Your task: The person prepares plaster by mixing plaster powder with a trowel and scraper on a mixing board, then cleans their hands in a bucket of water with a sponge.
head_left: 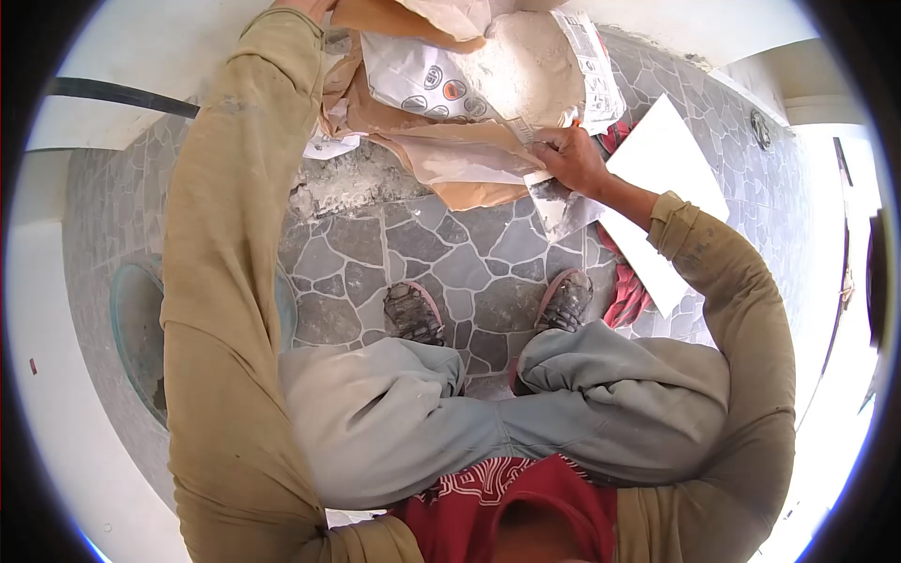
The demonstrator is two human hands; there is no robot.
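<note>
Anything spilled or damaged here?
Yes. The paper sack is torn wide open with white powder exposed, and a spilled patch lies on the stone floor beside it, left of the right hand and its trowel.

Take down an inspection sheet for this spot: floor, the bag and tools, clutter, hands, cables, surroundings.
Surface: stone-pattern floor, with a white dusty patch beside the bag.
Job's things: open paper bag holding white powder; trowel with a smeared blade.
Clutter: white board lying over a red cloth; tub at the left, partly hidden by the sleeve.
Hands: left hand at the bag's top, mostly out of frame, grip not visible; right hand closed on the trowel at the bag's mouth.
Cables: black hose or cable at the left wall.
Surroundings: white wall; dusty shoes.
</note>
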